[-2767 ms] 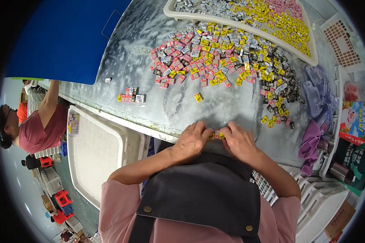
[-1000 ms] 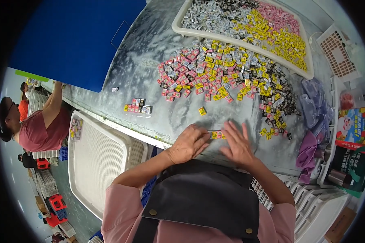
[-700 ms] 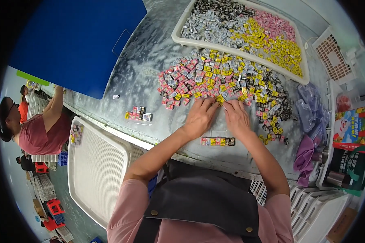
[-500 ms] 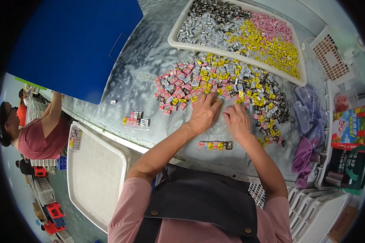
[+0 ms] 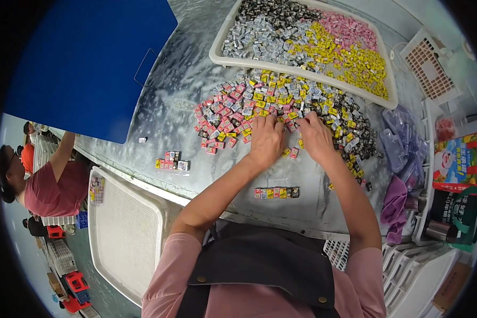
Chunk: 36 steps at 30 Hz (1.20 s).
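A heap of small printed cubes (image 5: 225, 114) in pink, yellow, white and black lies on the grey table. My left hand (image 5: 267, 140) is at the heap's near edge, fingers curled and fingertips down among the cubes. Beside it, my right hand (image 5: 316, 139) has its thumb and fingers drawn together at the cubes. What either hand grips is hidden under the fingertips. Two loose cubes (image 5: 294, 153) lie between the hands. Closer to me sits a straight row of cubes (image 5: 276, 192), with a small cluster of cubes (image 5: 170, 161) off to the left.
A white tray (image 5: 302, 71) of sorted smaller pieces stands behind the heap. At right are clear plastic pieces (image 5: 397, 138), a purple cloth (image 5: 393, 206) and a shelf with bags. A blue board (image 5: 90, 69) covers the far left, near a co-worker (image 5: 53, 185). An empty white tray (image 5: 124, 222) stands below left.
My right hand has moved forward into the heap, and my left fingers have curled more. Loose cubes now show between the hands. The whole view has shifted slightly.
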{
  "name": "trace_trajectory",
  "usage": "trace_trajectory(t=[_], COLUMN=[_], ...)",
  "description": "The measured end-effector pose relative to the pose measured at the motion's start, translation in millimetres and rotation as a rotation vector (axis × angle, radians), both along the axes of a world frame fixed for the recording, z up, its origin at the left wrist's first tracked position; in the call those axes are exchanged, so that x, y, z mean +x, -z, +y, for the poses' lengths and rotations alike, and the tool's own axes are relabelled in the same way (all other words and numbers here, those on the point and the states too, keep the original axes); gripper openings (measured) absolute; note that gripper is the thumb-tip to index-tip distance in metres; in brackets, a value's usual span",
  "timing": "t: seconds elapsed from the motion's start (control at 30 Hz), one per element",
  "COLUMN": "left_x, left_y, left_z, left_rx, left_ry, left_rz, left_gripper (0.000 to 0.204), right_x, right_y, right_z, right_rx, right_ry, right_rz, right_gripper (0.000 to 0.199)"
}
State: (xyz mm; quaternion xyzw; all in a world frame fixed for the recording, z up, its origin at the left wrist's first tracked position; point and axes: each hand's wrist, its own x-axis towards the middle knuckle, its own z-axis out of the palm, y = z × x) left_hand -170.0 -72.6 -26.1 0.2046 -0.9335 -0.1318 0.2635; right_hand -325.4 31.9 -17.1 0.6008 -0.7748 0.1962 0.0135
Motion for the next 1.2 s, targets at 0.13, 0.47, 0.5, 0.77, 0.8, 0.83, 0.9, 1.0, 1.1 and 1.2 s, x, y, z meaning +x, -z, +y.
trace_trajectory(t=[0.13,0.47,0.5,0.77,0.8,0.83,0.9,1.0,1.1,1.2], left_x=[-6.6,35.3,38.2,38.7,37.7,36.3,34.0,33.0,33.5,33.5], left_y=[1.5,-16.2,-13.6,-7.6,-8.4,-8.8,-10.2,-10.0,-5.8,-5.2], left_z=[-7.3,6.7,9.2,14.3,14.4,13.9,12.8,13.6,15.1,14.8], left_rx=[-0.147,0.014,0.015,-0.018,-0.014,-0.018,-0.017,0.007,0.036,0.046], left_ry=[0.009,0.394,0.391,0.364,0.366,0.366,0.366,0.367,0.338,0.342], left_rz=[-0.148,-0.067,-0.071,-0.143,-0.146,-0.184,-0.229,-0.223,-0.112,-0.125], left_gripper=[0.023,0.033,0.033,0.025,0.025,0.026,0.027,0.026,0.022,0.023], right_x=[-5.8,39.7,44.7,56.5,58.6,59.3,56.7,54.3,51.3,48.6], right_y=[5.9,11.0,14.2,-6.9,-8.9,-9.2,-1.2,0.5,-2.3,-3.8], right_z=[0.6,63.5,64.9,77.3,75.6,74.4,69.7,68.7,72.4,76.6], right_rx=[-0.023,-0.130,-0.040,-0.055,-0.032,-0.009,-0.027,-0.018,0.016,0.012], right_ry=[0.020,0.232,0.323,0.102,0.076,0.050,0.087,0.168,0.178,0.101], right_rz=[0.013,-0.750,-1.005,-0.530,-0.464,-0.399,-0.348,-0.502,-0.510,-0.319], right_gripper=[0.012,0.012,0.015,0.030,0.032,0.033,0.032,0.030,0.029,0.031])
